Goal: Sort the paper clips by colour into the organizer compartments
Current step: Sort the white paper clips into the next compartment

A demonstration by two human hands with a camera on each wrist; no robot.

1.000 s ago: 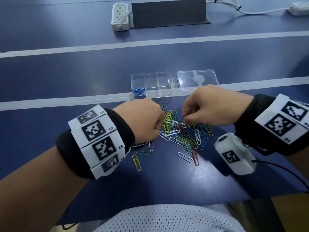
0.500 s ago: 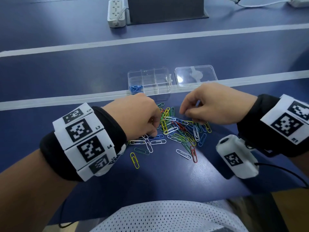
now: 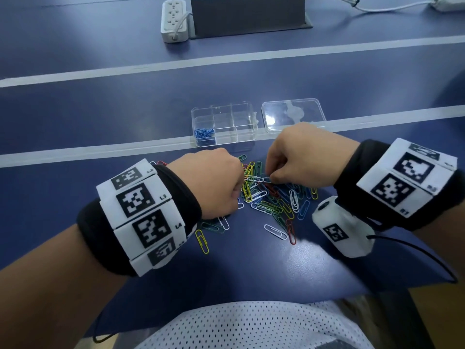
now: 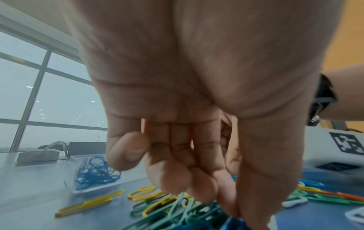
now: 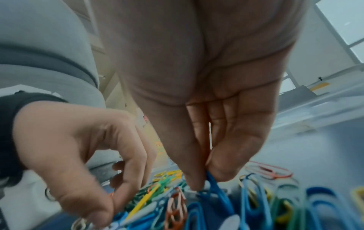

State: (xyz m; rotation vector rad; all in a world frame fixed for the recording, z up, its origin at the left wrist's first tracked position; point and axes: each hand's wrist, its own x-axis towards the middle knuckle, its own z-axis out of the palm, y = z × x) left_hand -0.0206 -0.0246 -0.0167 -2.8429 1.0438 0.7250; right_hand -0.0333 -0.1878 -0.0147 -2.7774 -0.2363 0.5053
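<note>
Where the bench (image 3: 251, 273) edge meets the person's white mesh shirt (image 3: 251, 326), the inventory starts.

Item: stray paper clips at the near rim of the heap, namely a yellow clip (image 3: 202, 241) toward 7 o'clock of the heap, and a white clip (image 3: 275, 231) beside a red clip (image 3: 291, 232) toward 5 o'clock.

Item: left hand (image 3: 214, 182), knuckles up, fingers curled down onto the 9 o'clock side of the heap; whether it pinches a clip cannot be told. Wrist wears a black band with white marker blocks.

Item: pile of mixed paper clips (image 3: 271, 197), yellow, green, blue, white and red, lying loose on the bench between both hands.

Item: right hand (image 3: 302, 157), at the heap's 1 o'clock side, thumb and forefinger pinching a blue clip (image 5: 215, 185) at the top of the pile. Wrist camera (image 3: 342, 227) hangs below it.

Item: clear organizer (image 3: 224, 125), at 12 o'clock beyond the heap; blue clips (image 3: 204, 134) in its near-left compartment.

Item: clear lid (image 3: 293, 114), just beside the organizer at its 3 o'clock.

Item: white power strip (image 3: 174, 20) and dark panel (image 3: 249, 15), far edge.
</note>
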